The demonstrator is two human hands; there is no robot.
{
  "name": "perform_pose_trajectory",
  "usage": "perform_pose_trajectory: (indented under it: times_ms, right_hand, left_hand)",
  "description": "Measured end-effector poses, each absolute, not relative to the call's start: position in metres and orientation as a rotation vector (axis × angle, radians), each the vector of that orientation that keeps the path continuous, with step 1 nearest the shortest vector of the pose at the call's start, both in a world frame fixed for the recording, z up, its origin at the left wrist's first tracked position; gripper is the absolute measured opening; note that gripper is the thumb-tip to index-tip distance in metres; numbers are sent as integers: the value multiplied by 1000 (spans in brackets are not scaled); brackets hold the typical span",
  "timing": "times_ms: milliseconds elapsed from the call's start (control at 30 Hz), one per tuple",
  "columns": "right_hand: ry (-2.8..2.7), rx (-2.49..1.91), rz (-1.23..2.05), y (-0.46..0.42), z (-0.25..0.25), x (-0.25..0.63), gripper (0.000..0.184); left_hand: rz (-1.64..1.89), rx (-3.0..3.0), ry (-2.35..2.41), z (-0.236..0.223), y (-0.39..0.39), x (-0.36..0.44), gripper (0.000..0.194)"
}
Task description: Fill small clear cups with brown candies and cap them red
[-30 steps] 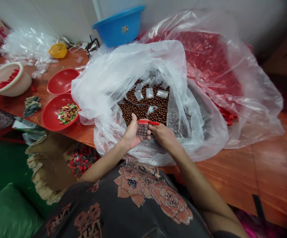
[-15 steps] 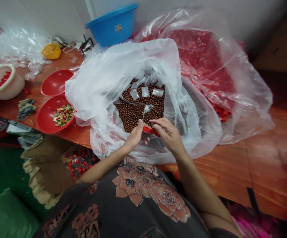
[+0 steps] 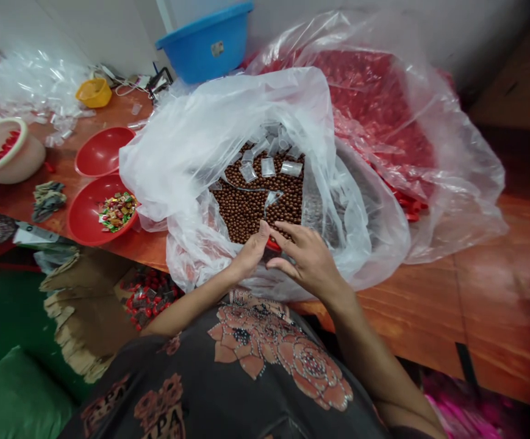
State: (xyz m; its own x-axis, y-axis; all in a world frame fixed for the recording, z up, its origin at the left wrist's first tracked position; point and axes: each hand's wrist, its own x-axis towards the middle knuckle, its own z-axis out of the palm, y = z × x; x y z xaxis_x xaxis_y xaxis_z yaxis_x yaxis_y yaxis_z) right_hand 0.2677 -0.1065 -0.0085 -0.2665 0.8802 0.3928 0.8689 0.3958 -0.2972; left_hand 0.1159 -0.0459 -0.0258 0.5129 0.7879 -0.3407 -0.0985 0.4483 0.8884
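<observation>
The left hand (image 3: 252, 251) grips a small thing with a red lid (image 3: 273, 244), thumb against it; the hands hide most of the rest. Beside it, the right hand (image 3: 305, 255) is spread, thumb apart from the fingers, their tips close over the lid; whether they touch it I cannot tell. Just beyond both hands, brown balls (image 3: 246, 210) fill an open plastic bag (image 3: 177, 158), with clear little boxes (image 3: 268, 167) on top. Right of the right hand lies a bag of red pieces (image 3: 374, 103). Left of the left hand, a red bowl (image 3: 79, 213) holds wrapped sweets (image 3: 117, 212); below that hand, a carton (image 3: 82, 305) contains red-and-brown packs (image 3: 150, 299).
</observation>
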Motion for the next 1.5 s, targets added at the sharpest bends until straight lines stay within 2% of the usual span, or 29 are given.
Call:
perform_pose_trajectory:
  times_ms: [133,233,333,433,600,700,800,900,1033,1267,1500]
  right_hand:
    - [-2245,-1430,-233,-105,-2,269,56]
    - [-2295,-1339,-246,-101,0,271,44]
    - [-2160,-1316,-83,-100,-2,274,48]
    - [-1822,-1363,256,-105,-8,277,57]
    - [-1218,-1444,728,-122,-27,274,36]
    - [-1106,-1407,800,-129,-33,265,29]
    - [-1172,-1465,632,-129,-31,255,24]
    - [-1236,-1518,421,-127,-28,246,32]
    - [-1313,-1473,398,-123,-29,240,61]
    - [-1914,-1497,203,-119,-22,244,83]
    - [-2121,-1500,-104,-112,-14,254,73]
  left_hand:
    - [560,973,853,-33,-49,113,67]
    - [519,966,796,-26,-51,114,57]
    - [524,910,731,-12,-48,115,39]
    - [451,797,678,-2,-42,112,29]
    - [408,626,571,-2,-34,105,30]
    - [452,590,577,-3,-34,106,30]
    - [459,589,608,-3,-36,110,38]
    - [434,613,665,-3,-38,114,61]
    - [394,708,751,-2,-41,116,78]
    - [432,676,822,-3,-44,121,69]
    - [457,616,888,-7,-48,122,48]
